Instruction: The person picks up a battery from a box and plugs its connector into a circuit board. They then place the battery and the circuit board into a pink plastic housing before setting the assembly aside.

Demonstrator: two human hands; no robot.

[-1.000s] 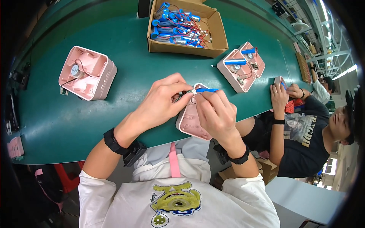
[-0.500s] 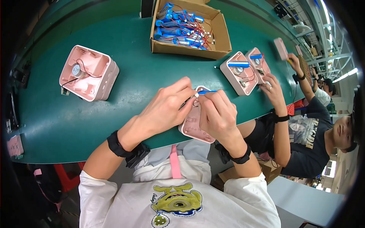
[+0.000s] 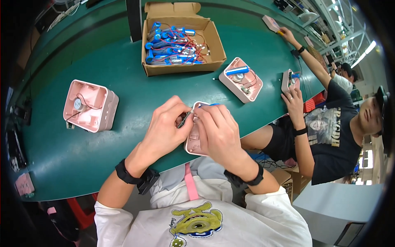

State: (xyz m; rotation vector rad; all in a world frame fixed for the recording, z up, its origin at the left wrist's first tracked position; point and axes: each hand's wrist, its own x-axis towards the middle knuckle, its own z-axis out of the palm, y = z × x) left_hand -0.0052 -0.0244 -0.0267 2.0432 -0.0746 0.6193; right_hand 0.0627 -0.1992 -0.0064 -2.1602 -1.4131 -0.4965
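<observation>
My left hand (image 3: 163, 126) pinches a small dark circuit board (image 3: 184, 120) over a pink plastic housing (image 3: 191, 147) near the table's front edge. My right hand (image 3: 222, 132) is closed above the same housing. Its fingertips meet those of my left hand at a small white wire connector (image 3: 191, 110). The end of a blue battery (image 3: 214, 104) shows behind my right fingers. Most of the housing's inside and the wires are hidden under my hands.
A cardboard box (image 3: 184, 71) of blue batteries with red wires stands at the back. One pink housing (image 3: 108, 111) sits left; another, holding a battery (image 3: 238, 71), sits right. Further right, a co-worker's hand (image 3: 294, 101) touches a third housing (image 3: 286, 81); the other hand reaches out.
The view has shifted. Both my hands stay together over the housing, with the connector now nearer the board. The co-worker's housing has moved right, away from the one beside it.
</observation>
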